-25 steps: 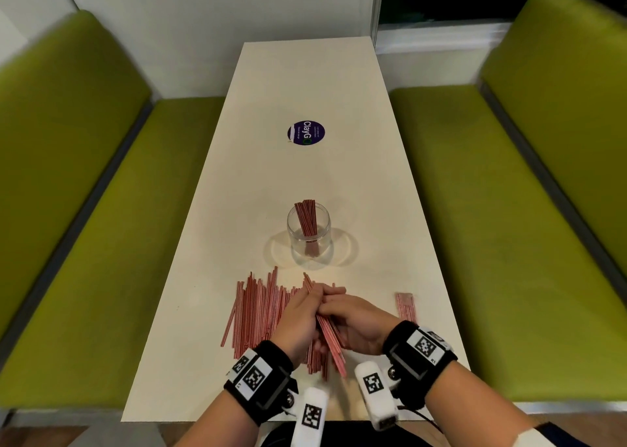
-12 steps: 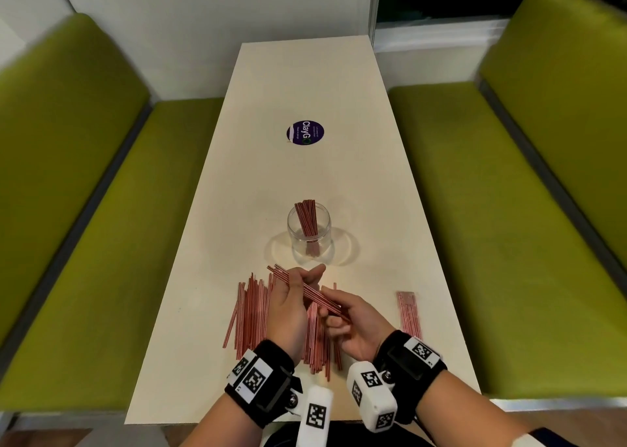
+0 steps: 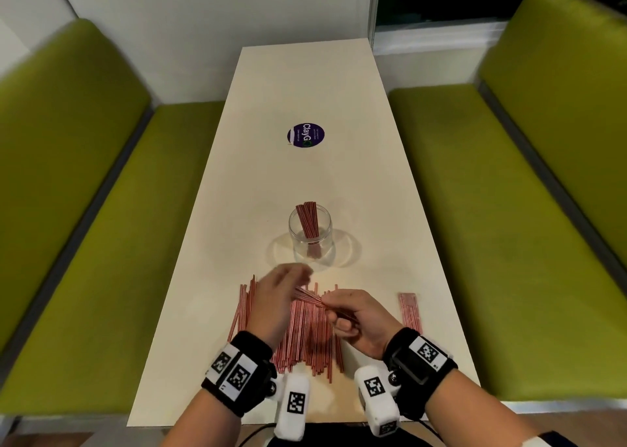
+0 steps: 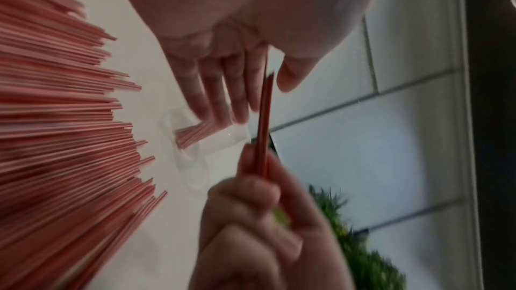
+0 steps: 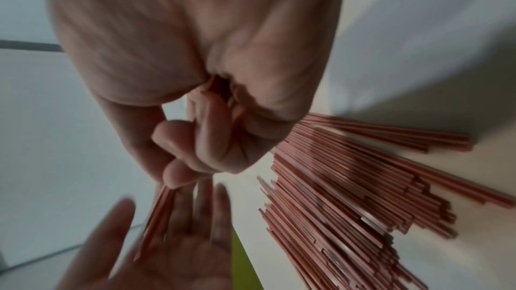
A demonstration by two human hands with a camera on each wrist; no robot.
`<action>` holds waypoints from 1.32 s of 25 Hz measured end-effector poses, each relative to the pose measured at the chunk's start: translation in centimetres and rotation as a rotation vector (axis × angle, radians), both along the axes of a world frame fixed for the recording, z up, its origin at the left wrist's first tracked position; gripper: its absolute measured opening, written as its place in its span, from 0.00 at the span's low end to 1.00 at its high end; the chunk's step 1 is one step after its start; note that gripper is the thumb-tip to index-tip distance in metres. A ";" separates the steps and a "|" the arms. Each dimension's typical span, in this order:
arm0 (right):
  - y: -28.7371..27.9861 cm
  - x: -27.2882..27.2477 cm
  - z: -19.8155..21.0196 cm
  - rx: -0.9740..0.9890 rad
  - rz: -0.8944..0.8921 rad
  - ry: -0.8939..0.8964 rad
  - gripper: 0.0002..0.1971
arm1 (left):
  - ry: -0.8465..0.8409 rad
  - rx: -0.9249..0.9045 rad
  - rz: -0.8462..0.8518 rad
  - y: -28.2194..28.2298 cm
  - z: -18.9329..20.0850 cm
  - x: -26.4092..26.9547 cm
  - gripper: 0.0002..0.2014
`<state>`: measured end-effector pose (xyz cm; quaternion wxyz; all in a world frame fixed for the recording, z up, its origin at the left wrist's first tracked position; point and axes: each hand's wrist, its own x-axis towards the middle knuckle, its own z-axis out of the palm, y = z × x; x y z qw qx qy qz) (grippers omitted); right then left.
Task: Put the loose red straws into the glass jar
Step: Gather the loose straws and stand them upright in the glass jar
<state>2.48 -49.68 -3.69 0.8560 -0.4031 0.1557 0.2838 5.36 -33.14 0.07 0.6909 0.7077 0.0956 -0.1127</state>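
We see the loose red straws (image 3: 298, 338) fanned on the counter (image 3: 305, 83), just this side of the glass jar (image 3: 310, 239), which already holds a few. Above them our left hand (image 3: 276, 305) is spread, fingers straight. Our right hand (image 3: 359, 321) pinches a small bundle of straws (image 3: 307, 298).

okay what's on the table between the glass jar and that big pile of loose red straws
Nothing lies there: the head view shows bare white table between the glass jar and the loose straws, though the left hand, fingers extended, hovers over part of it.
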 end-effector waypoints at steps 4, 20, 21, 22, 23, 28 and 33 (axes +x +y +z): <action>0.1 0.1 0.1 -0.121 -0.043 -0.037 0.07 | 0.014 0.113 -0.085 -1.1 -0.6 -1.0 0.08; -2.5 0.9 -3.2 -0.410 -0.323 0.062 0.05 | -0.537 0.977 -0.175 0.9 7.6 12.2 0.04; -2.5 0.8 -3.2 -0.417 -0.297 0.060 0.06 | -0.506 1.108 -0.266 0.5 7.8 13.6 0.05; -2.5 0.8 -3.3 -0.421 -0.275 0.060 0.06 | -0.458 1.215 -0.362 0.0 7.5 14.7 0.06; -2.5 0.8 -3.3 -0.421 -0.257 0.061 0.06 | -0.416 1.290 -0.455 -0.6 7.1 15.6 0.06; -2.7 0.6 -3.0 -0.474 -0.208 0.038 0.07 | -0.392 1.341 -0.617 -2.0 3.9 16.3 0.12; -2.7 0.4 -2.4 -0.532 -0.192 0.017 0.07 | -0.399 1.169 -0.550 -1.6 1.0 14.3 0.29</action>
